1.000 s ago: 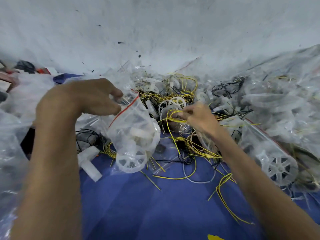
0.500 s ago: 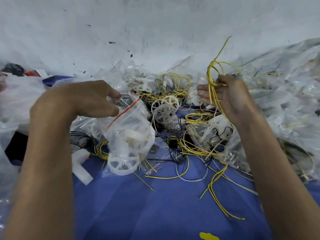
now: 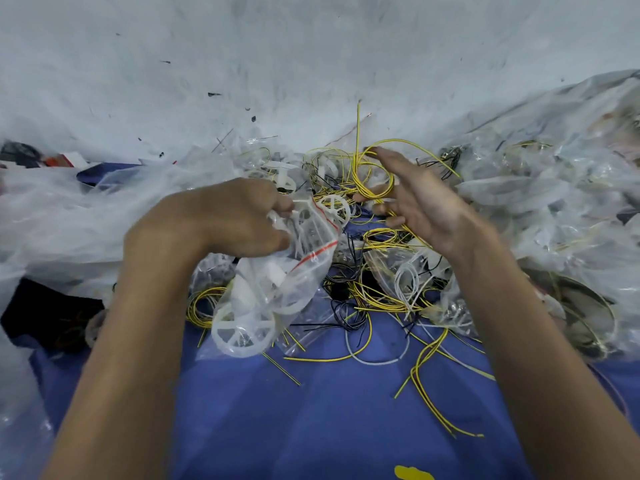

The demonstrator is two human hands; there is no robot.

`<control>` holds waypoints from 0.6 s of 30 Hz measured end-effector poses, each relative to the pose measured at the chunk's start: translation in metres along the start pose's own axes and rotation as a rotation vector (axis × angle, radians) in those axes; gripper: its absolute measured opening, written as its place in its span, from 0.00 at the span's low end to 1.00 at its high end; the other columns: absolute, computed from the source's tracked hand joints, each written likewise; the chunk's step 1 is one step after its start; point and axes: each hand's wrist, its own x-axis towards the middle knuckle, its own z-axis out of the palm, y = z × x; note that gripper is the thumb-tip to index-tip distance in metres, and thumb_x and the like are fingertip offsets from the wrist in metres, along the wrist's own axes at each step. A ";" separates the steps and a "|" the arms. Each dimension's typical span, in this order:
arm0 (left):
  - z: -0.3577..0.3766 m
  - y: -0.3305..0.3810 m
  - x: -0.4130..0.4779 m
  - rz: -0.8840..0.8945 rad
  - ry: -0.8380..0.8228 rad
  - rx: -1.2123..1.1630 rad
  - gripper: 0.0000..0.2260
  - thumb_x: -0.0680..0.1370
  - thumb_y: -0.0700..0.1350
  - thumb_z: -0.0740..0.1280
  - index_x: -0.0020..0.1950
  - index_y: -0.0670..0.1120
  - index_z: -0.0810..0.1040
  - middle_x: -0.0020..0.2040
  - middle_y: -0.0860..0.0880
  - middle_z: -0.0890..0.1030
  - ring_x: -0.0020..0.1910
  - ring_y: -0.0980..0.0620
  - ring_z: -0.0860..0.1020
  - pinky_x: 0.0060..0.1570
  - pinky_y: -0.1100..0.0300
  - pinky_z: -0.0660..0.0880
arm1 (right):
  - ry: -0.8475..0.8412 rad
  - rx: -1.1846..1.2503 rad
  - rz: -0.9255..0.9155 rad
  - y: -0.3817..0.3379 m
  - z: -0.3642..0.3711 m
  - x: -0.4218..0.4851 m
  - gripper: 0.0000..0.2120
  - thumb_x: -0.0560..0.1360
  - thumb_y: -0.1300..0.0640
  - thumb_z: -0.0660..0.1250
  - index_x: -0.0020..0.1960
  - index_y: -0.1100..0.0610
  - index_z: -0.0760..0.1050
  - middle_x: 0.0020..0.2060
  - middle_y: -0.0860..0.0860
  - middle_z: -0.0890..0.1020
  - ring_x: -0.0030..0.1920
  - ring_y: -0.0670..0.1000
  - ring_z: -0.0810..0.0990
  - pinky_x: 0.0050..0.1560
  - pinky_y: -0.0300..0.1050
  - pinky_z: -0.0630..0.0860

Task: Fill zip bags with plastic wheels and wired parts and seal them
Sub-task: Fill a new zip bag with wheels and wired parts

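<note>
My left hand (image 3: 221, 216), just left of the frame's centre, is clenched on the rim of the zip bag (image 3: 277, 282), fingers bunched in the plastic by its red seal strip (image 3: 313, 252). The bag hangs down from that grip toward the lower centre, with a white plastic wheel (image 3: 242, 332) lying at its bottom, just above the blue desk (image 3: 329, 410). My right hand (image 3: 422, 202), right of centre, is grasping a yellow wire coil (image 3: 372, 178); the loops sit loosely across the half-straight fingers, and one loose end pokes up toward the top of the frame.

As I read it, the step in hand is feeding that coil into the bag. The mouth looks crumpled, so I would first spread it with the left fingers, then gather the loops tighter and lead in with the bundled part, tucking the stray end last so it does not lie across the seal.

Below the hands, loose wires (image 3: 426, 368) trail over the desk, and a heap of bags (image 3: 554, 188) fills the right side. I would lift the coil clear of those strands before lowering it.
</note>
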 end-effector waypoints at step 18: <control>0.006 0.033 0.003 -0.024 0.130 -0.112 0.17 0.70 0.54 0.71 0.56 0.49 0.78 0.56 0.49 0.79 0.54 0.50 0.76 0.55 0.56 0.73 | -0.396 0.028 -0.099 -0.006 0.008 -0.018 0.13 0.69 0.55 0.62 0.53 0.54 0.75 0.41 0.49 0.82 0.35 0.47 0.80 0.35 0.39 0.68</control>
